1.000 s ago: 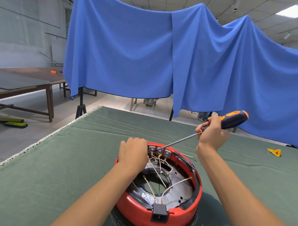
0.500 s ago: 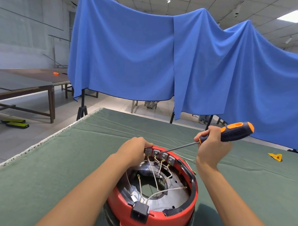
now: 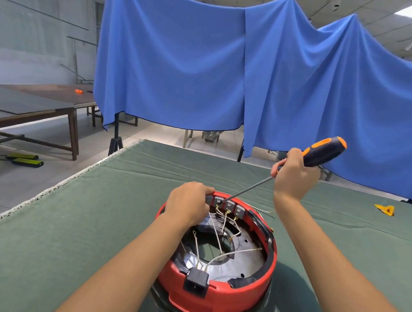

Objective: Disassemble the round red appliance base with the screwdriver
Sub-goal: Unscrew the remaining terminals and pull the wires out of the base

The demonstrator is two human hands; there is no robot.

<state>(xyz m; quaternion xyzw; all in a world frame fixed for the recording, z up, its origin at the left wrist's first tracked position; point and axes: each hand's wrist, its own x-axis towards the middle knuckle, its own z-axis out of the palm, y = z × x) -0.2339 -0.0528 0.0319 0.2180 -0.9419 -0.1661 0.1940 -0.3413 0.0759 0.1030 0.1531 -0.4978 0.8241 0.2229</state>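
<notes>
The round red appliance base [image 3: 247,288] stands open side up on the green table [image 3: 86,221], near its front edge. Inside are a grey metal plate, white wires and a row of grey terminal blocks [image 3: 229,206] at the far rim. A black socket sits on the near rim. My left hand [image 3: 189,203] grips the far left rim beside the terminals. My right hand [image 3: 293,175] holds the screwdriver [image 3: 322,151] by its black and orange handle. The shaft slants down left, and its tip sits at the terminal blocks.
A small yellow piece [image 3: 385,209] lies on the table at the right. A thin loose wire trails from the base toward the right. Blue cloth [image 3: 203,69] hangs behind the table. Wooden tables [image 3: 38,103] stand at the left across the floor.
The view has shifted and the base has turned slightly, its black socket now further left. My right hand stays on the screwdriver with the tip still at the terminals. My left hand keeps its hold.
</notes>
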